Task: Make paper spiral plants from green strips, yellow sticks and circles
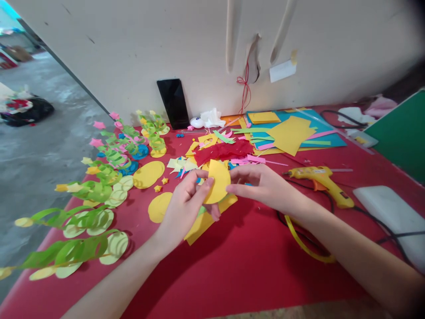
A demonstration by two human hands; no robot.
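Note:
A yellow paper piece (218,184) with a rounded right edge and a straight upper-left edge is held up over the middle of the table. My left hand (191,197) pinches its left side, thumb in front and fingers behind. At its right edge, my right hand (255,184) holds the paper between thumb and fingers. Below the hands lies a yellow paper sheet (197,228), partly covered. Yellow paper discs (159,207) lie just left of my left hand, with small yellow paper stars (158,188) near them. Behind the hands are paper scraps (181,165) and crumpled red material (222,151).
Green paper spirals (96,190) on round bases line the left side. A phone (173,103) leans against the white wall. A yellow glue gun (320,181), its black cable and a white block (392,217) lie right. Coloured sheets (332,141) lie at the back of the red table (252,270).

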